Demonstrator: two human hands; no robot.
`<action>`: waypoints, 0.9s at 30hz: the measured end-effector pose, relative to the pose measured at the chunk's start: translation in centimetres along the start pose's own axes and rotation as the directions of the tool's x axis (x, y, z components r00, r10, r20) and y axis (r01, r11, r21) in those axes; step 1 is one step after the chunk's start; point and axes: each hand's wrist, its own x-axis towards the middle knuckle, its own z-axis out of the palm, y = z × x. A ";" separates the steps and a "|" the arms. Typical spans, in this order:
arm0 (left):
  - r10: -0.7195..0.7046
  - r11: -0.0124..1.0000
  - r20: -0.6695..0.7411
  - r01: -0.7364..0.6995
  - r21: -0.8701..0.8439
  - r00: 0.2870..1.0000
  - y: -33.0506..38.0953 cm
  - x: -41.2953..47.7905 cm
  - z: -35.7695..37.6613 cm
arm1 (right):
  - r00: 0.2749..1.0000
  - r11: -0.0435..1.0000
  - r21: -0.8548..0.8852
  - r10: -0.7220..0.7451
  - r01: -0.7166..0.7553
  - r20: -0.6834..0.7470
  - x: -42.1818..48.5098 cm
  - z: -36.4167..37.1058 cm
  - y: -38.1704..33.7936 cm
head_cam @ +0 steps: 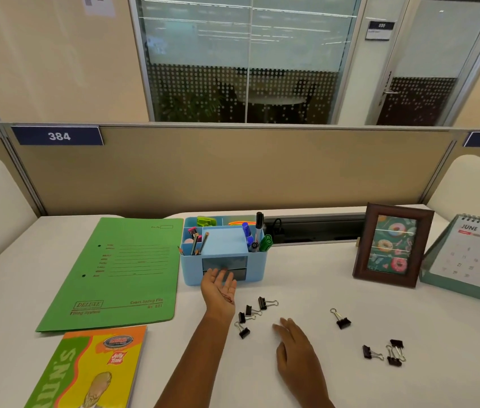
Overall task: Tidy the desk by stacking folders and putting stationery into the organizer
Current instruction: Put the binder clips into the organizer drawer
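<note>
The white bench (306,275) runs up to a beige partition. On its left side lies a green folder (121,278), flat and closed. Just in front of the folder, at the near left edge, lies a yellow and orange book (85,369), partly cut off by the frame. At the far right stands a desk calendar (474,257) showing June, and just to its left a brown picture frame (393,245) stands upright.

The blue organizer (256,269) sits at the back middle of the bench, just beside the folder's right edge, with two dark drawers in its front. Markers (259,228) stand in its right compartment and pencils (199,244) in its left one.

The left hand (219,285) lies palm up in front of the organizer, fingers stretched out with their tips at the lower drawer front; whether they hook it I cannot tell. The right hand (291,346) rests palm down on the bench, fingers straight and loosely spread, holding nothing.

Black binder clips lie loose on the bench: four (252,311) in a cluster between the two hands, just beside the left wrist; one alone (341,319) to the right of the right hand; three more (394,353) close together further right and nearer.
</note>
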 end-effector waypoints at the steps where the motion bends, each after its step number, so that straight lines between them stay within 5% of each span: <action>1: 0.004 1.000 0.002 -0.004 -0.006 1.000 -0.1 -0.1 0.0 | 1.000 1.000 0.001 0.000 0.000 -0.002 0.0 0.0 0.0; 27: -0.044 0.993 0.084 0.053 -0.108 0.995 -1.5 -2.7 -3.7 | 1.000 0.999 -0.036 -0.014 0.014 0.008 0.0 0.0 0.2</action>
